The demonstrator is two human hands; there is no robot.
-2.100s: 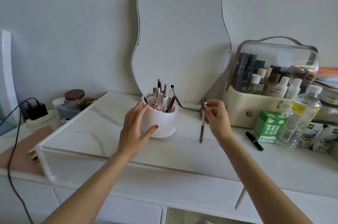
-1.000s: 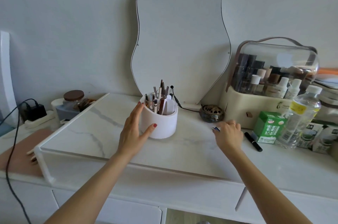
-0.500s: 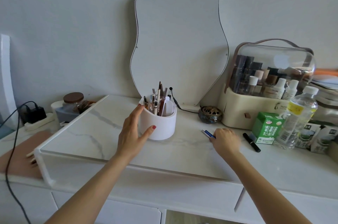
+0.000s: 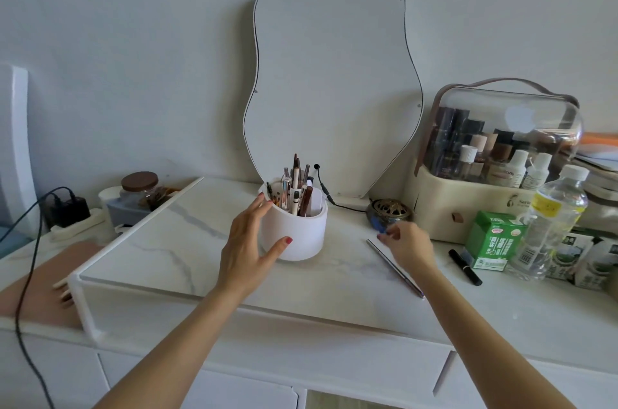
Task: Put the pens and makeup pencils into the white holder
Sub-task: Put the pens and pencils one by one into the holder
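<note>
The white holder (image 4: 302, 234) stands on the marble top with several pens and makeup pencils (image 4: 296, 191) upright inside. My left hand (image 4: 247, 248) wraps its left side, thumb in front and fingers on the rim. To the right of the holder, my right hand (image 4: 406, 243) pinches a small blue pen (image 4: 381, 228), blurred, at its fingertips. A thin silver pencil (image 4: 394, 268) lies slantwise on the top, just below and left of that hand. Further right, a black pen (image 4: 465, 267) lies on the top.
A wavy mirror (image 4: 331, 81) leans on the wall behind the holder, its cable (image 4: 326, 194) trailing past a small dark bowl (image 4: 389, 211). At the right stand a clear-lidded cosmetics case (image 4: 501, 154), a green carton (image 4: 495, 239) and a water bottle (image 4: 555, 224). Jars and a charger sit left.
My right hand put a dark pencil into the holder, reached down to the table, and now lifts a blue pen off it. The left hand stayed on the holder.
</note>
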